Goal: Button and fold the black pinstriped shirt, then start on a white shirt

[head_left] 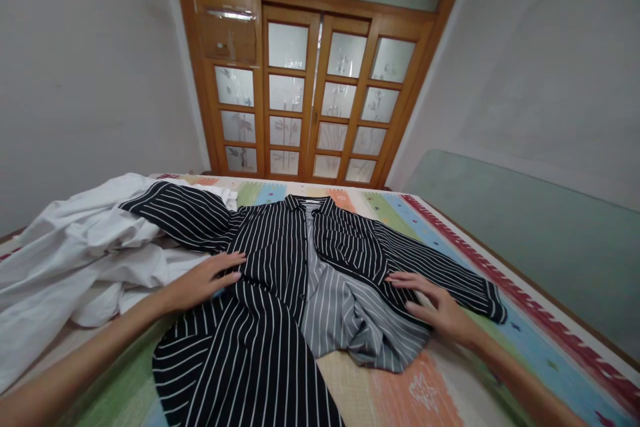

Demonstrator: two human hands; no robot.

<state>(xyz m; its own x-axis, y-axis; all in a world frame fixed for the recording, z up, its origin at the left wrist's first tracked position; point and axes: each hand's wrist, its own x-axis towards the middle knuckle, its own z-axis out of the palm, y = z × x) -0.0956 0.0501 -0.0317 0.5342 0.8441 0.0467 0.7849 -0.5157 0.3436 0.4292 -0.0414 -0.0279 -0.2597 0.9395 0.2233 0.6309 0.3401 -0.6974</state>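
A black shirt with white stripes (270,260) lies spread out, its collar pointing away from me and its front unbuttoned. Both sleeves stretch out to the sides. The right front panel is folded back, so the grey inner side shows. My left hand (207,278) rests on the shirt's left edge below the sleeve, fingers extended and a little apart. On the other side, my right hand (435,307) touches the edge of the right panel under that sleeve, its fingers stretched and spread. Neither hand grips the cloth.
Crumpled white clothes (100,240) are heaped at the left, partly under the shirt's left sleeve. A multicoloured patterned bed sheet (420,387) lies underneath. A pale green headboard-like panel (525,213) stands along the right. Wooden doors with glass panes (313,93) are at the back.
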